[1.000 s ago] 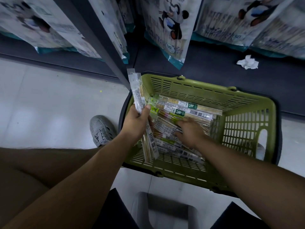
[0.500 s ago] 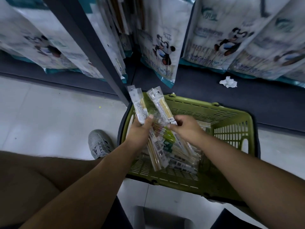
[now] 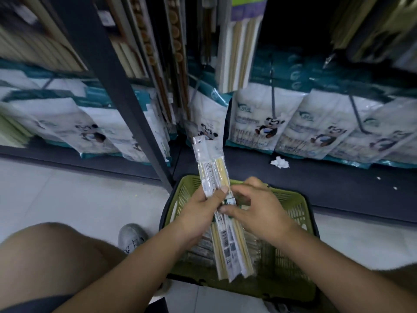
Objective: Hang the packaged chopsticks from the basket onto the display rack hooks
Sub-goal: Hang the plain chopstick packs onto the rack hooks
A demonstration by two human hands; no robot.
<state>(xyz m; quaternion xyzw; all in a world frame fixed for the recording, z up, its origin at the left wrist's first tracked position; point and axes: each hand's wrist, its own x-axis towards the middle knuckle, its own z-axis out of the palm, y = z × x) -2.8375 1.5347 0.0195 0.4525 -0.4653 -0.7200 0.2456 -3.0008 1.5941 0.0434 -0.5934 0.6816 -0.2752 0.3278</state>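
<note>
Above the green plastic basket (image 3: 291, 199) I hold a small stack of clear chopstick packets (image 3: 212, 168), tips pointing up toward the rack. My left hand (image 3: 198, 213) grips the stack at its middle, thumb across the front. My right hand (image 3: 255, 211) pinches the same packets from the right side. More packets lie in the basket (image 3: 200, 247), mostly hidden behind my arms. The display rack (image 3: 273, 96) with its hooks and hanging goods fills the upper part of the view.
A dark metal rack post (image 3: 126, 102) slants down to the basket's left corner. White panda-printed bags (image 3: 259, 123) hang low on the hooks. A crumpled white paper (image 3: 279, 162) lies on the dark base shelf. My knee (image 3: 49, 256) and grey shoe (image 3: 130, 237) are at the left.
My right hand lifted packets out of the basket and brought them against those in my left hand. Both hands rose, and my view tilted up toward the rack.
</note>
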